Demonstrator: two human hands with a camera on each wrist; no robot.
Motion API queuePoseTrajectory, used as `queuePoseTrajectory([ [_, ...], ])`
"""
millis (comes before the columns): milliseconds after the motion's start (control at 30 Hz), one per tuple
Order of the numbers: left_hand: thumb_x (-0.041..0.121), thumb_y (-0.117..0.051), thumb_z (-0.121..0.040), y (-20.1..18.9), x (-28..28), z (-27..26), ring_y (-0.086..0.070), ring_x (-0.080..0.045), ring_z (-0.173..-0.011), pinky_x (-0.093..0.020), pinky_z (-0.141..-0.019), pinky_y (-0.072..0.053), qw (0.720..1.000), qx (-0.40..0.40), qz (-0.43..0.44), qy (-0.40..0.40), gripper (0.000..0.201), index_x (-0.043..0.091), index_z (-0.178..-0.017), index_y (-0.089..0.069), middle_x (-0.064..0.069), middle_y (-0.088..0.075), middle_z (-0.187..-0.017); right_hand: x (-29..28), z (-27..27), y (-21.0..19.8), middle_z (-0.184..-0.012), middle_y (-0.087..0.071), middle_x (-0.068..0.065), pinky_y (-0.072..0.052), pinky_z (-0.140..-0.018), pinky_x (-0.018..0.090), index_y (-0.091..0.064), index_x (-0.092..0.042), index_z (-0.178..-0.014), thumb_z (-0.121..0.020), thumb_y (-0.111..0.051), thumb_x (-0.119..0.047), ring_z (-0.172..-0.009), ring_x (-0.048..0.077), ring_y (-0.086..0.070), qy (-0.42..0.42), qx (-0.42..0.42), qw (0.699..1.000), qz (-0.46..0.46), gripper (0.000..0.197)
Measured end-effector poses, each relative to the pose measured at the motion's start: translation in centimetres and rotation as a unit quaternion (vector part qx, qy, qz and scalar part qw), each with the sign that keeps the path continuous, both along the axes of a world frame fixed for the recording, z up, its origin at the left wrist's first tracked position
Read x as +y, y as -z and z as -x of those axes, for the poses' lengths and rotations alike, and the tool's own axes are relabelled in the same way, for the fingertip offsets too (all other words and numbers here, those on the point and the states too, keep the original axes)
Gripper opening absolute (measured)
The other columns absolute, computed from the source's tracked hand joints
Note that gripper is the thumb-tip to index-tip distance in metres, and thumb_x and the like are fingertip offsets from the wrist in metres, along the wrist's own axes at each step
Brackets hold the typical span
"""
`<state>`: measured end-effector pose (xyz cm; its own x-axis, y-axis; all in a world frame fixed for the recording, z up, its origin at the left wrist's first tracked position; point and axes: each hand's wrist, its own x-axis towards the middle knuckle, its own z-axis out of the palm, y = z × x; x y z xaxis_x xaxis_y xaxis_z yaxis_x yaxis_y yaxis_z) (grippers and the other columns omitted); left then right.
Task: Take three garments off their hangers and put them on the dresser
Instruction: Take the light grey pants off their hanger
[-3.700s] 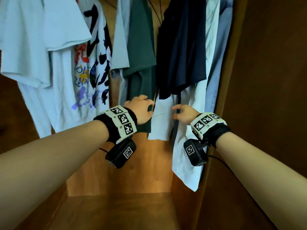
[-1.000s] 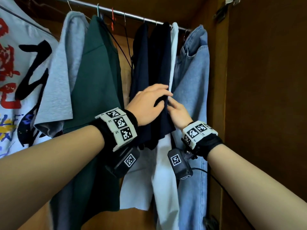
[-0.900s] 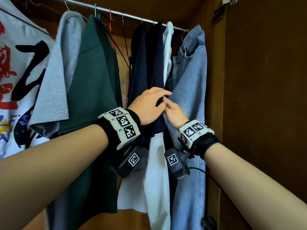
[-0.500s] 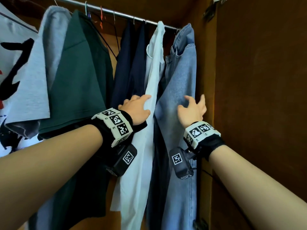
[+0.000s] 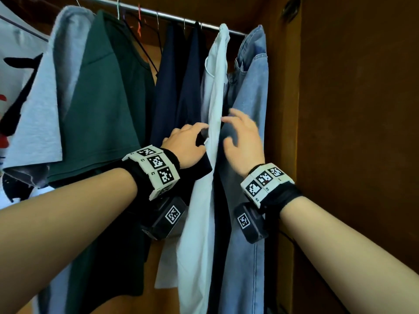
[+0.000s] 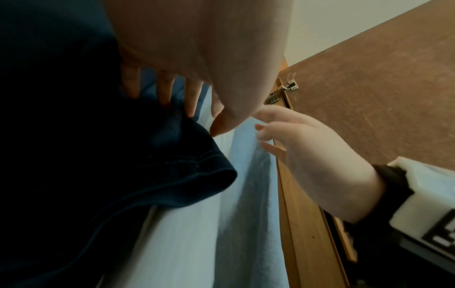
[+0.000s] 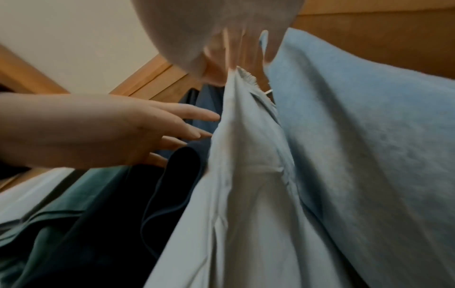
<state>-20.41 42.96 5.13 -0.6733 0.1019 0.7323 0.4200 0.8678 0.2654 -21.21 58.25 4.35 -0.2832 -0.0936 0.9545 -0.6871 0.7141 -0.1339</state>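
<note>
From the head camera, your left hand [image 5: 188, 146] rests against the navy garment [image 5: 179, 87], fingers loosely spread and curled round nothing, just at 9 o'clock of the white garment [image 5: 215, 105]. Your right hand [image 5: 243, 143] hovers with its fingers spread and relaxed, gripping nothing, its tips near the white garment's edge and in front of the blue jeans [image 5: 251, 91]. All of them hang from the rail [image 5: 172, 18], with the green t-shirt [image 5: 106, 94] and grey t-shirt [image 5: 47, 94] further toward 9 o'clock.

From the left wrist camera, your fingers [image 6: 165, 91] lie straight on the navy garment's folded sleeve, and your right hand [image 6: 302, 152] sits toward 3 o'clock beside a door hinge [image 6: 283, 93].

From the right wrist camera, motion blur smears your own fingers [image 7: 236, 46] above the white garment [image 7: 246, 175]; your left hand [image 7: 98, 130] reaches in from 9 o'clock, fingers extended.
</note>
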Motion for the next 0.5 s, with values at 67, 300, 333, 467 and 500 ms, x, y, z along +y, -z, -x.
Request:
queuePoseTrajectory([
  [67,0.024,-0.049,-0.089,-0.6,-0.1,0.2,-0.032,-0.032,-0.134,-0.048,-0.111,-0.030,1.000,0.004,0.007,0.003,0.056,0.032,-0.142,-0.031,-0.003,-0.036,-0.147,-0.8,0.4,-0.8,-0.152,-0.033,-0.002,-0.019,-0.112,0.023,-0.048,-0.023,-0.134,-0.085,-0.050,-0.009,-0.143,0.016,-0.023,-0.025,-0.049,0.996,-0.076,0.051],
  [300,0.027,-0.053,-0.086,-5.9,-0.6,0.4,-0.019,-0.029,-0.142,-0.050,-0.116,-0.016,0.991,0.099,0.047,-0.076,0.048,0.033,-0.134,-0.046,0.000,-0.017,-0.157,-1.4,1.8,-5.6,-0.146,-0.038,0.002,-0.029,-0.110,0.039,-0.055,-0.016,-0.126,-0.087,-0.050,-0.025,-0.136,0.027,-0.030,0.120,-0.105,0.984,0.077,0.041],
  [333,0.027,-0.054,-0.086,-6.9,-0.8,0.5,-0.021,-0.027,-0.142,-0.052,-0.116,-0.011,0.987,0.122,0.054,-0.086,0.046,0.033,-0.131,-0.050,0.000,-0.022,-0.155,-1.4,1.9,-6.7,-0.148,-0.033,0.002,-0.027,-0.111,0.037,-0.054,-0.017,-0.126,-0.087,-0.051,-0.023,-0.138,0.027,-0.028,0.108,-0.087,0.987,0.082,0.040],
  [467,0.028,-0.059,-0.083,-9.8,-1.1,1.0,-0.022,-0.021,-0.142,-0.059,-0.115,0.004,0.966,0.209,0.087,-0.123,0.040,0.032,-0.123,-0.058,-0.001,-0.036,-0.146,-1.1,2.5,-11.0,-0.154,-0.019,0.005,-0.024,-0.111,0.034,-0.043,-0.017,-0.132,-0.085,-0.052,-0.018,-0.140,0.029,-0.024,0.097,-0.038,0.990,0.091,0.049],
  [500,0.029,-0.061,-0.083,-10.4,-1.2,1.4,-0.021,-0.020,-0.143,-0.060,-0.114,0.005,0.960,0.229,0.092,-0.131,0.040,0.033,-0.123,-0.058,-0.001,-0.037,-0.146,-1.1,2.7,-12.2,-0.155,-0.017,0.006,-0.025,-0.111,0.036,-0.039,-0.016,-0.136,-0.085,-0.052,-0.017,-0.140,0.030,-0.024,0.099,-0.034,0.990,0.099,0.053],
])
